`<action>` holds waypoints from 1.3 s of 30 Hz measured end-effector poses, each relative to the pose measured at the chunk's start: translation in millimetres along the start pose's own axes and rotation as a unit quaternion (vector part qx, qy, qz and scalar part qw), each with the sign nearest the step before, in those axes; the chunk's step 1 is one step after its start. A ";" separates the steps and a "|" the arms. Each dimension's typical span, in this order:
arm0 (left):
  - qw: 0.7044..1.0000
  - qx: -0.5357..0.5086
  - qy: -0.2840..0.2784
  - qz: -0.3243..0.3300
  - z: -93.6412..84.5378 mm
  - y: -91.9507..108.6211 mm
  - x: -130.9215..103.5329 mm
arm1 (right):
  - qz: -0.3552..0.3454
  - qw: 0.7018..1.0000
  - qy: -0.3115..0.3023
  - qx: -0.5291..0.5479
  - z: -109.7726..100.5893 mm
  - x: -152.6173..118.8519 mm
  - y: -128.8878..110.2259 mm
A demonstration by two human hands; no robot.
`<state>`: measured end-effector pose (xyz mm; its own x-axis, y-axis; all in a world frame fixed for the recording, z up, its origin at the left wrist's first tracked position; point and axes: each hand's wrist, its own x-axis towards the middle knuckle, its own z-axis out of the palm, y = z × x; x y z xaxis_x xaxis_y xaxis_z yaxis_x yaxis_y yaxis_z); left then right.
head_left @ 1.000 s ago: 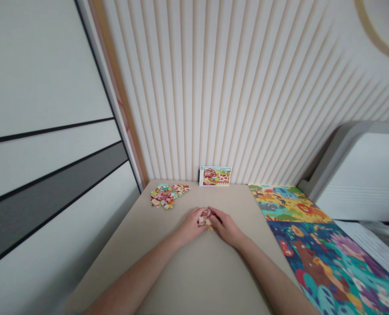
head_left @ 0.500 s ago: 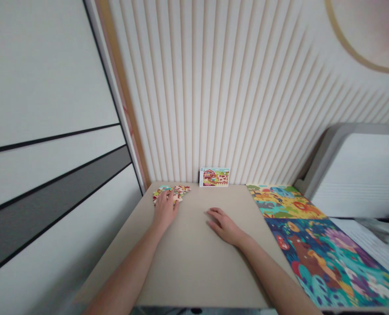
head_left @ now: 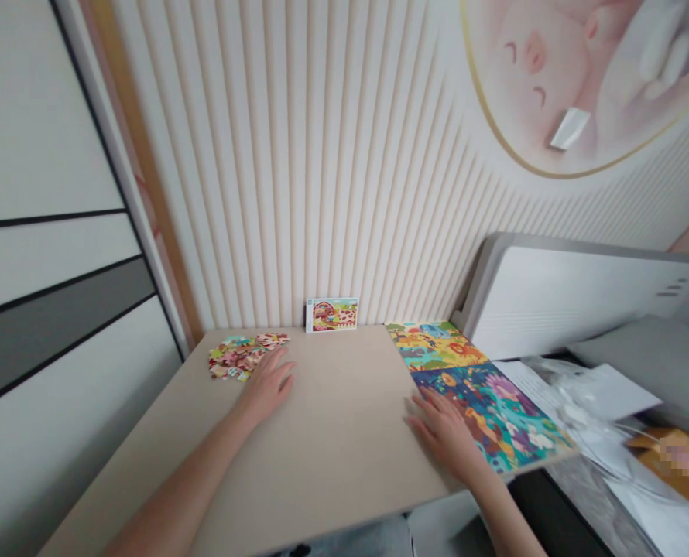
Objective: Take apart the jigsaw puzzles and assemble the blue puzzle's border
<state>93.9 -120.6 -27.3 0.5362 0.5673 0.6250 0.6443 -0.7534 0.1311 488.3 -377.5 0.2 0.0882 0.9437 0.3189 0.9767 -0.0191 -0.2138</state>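
Observation:
My left hand (head_left: 268, 387) lies at the right side of a heap of loose jigsaw puzzle pieces (head_left: 234, 357), its fingers spread and nothing visible in them. On the right, my right hand (head_left: 444, 429) rests with fingers stretched out at the left edge of a dark blue puzzle picture (head_left: 510, 410) showing colourful animals and plants. Just behind that one lies a yellow puzzle picture (head_left: 437, 344) with a lion and other animals. A small card (head_left: 331, 315) with a barn and a cow stands upright against the wall at the table's back edge.
The beige table (head_left: 333, 449) meets a ribbed wall (head_left: 298, 155) at the back. A white and grey cabinet (head_left: 42, 325) rises on the left. To the right are a bed headboard (head_left: 565, 302), clear plastic wrapping (head_left: 577, 394) and papers. A round pig picture (head_left: 542, 70) hangs above.
The view has turned to the right. My left hand has come off the top of the puzzle pieces to their right side. My right hand has moved right to the blue puzzle picture.

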 end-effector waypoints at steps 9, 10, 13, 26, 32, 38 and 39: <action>0.997 -0.032 -0.038 0.055 4.1 11.0 0.2 | 0.197 0.968 -0.037 -0.152 12.2 -56.6 64.5; 0.997 -0.033 -0.041 0.059 3.8 11.3 0.4 | 0.199 0.966 -0.040 -0.160 15.2 -55.9 49.3; 0.996 -0.040 -0.044 0.066 2.6 14.0 1.1 | 0.189 0.967 -0.040 -0.168 24.9 -52.3 -9.6; 0.991 -0.073 -0.090 0.066 -9.9 28.6 0.6 | -0.031 0.976 -0.158 0.143 59.7 0.4 -229.0; 0.989 -0.095 -0.108 0.026 -9.4 22.2 -3.0 | -0.292 0.870 -0.306 0.255 7.8 65.3 -188.5; 0.988 -0.087 -0.129 0.016 -17.0 28.8 2.3 | -0.146 0.960 -0.167 0.172 10.8 146.3 -75.1; 0.988 -0.081 -0.128 0.014 -18.9 31.1 3.7 | -0.119 0.973 -0.144 0.136 19.1 152.7 -57.8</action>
<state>105.6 -148.2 -6.4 0.6865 0.5952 0.4176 0.5429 -0.8017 0.2501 441.6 -226.0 43.7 -0.2313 0.9648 0.1249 0.8712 0.2626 -0.4149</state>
